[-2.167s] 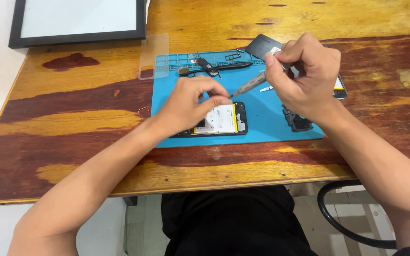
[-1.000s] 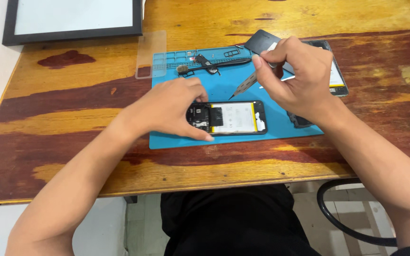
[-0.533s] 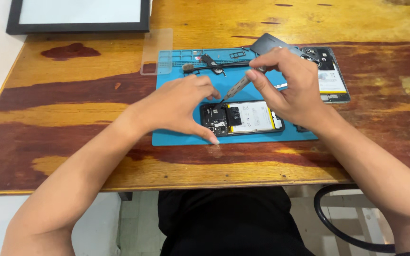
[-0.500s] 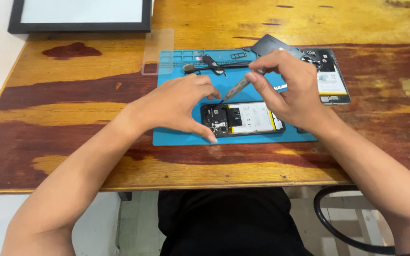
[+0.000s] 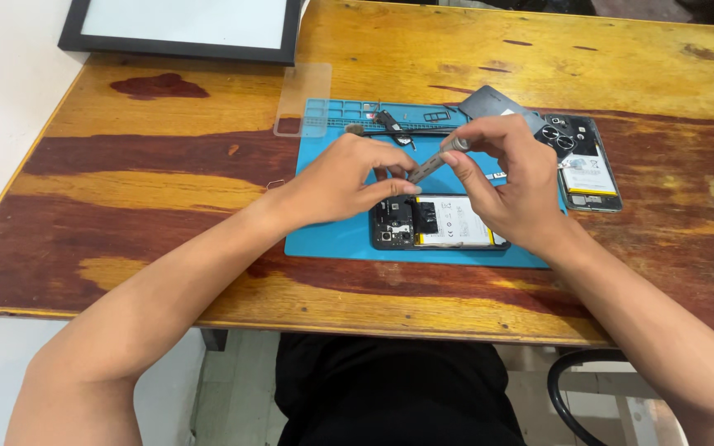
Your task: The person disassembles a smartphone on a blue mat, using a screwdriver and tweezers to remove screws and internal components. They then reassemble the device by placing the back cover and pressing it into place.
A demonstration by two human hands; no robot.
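An opened black phone [image 5: 440,225] with a white-and-yellow battery lies on the blue work mat [image 5: 332,239]. My right hand [image 5: 514,177] pinches a slim metal screwdriver [image 5: 433,162], tip angled down toward the phone's top end. My left hand [image 5: 349,175] rests at the phone's top-left corner, with its fingertips touching the screwdriver's lower end.
A second opened phone [image 5: 587,165] and a dark grey back cover [image 5: 493,103] lie at the mat's right. A clear glass sheet [image 5: 302,99] and black cables [image 5: 390,125] sit at the mat's top. A black-framed white panel [image 5: 183,25] lies far left.
The phone has slid right on the mat. My two hands have come together over its top end, with the screwdriver lowered toward it.
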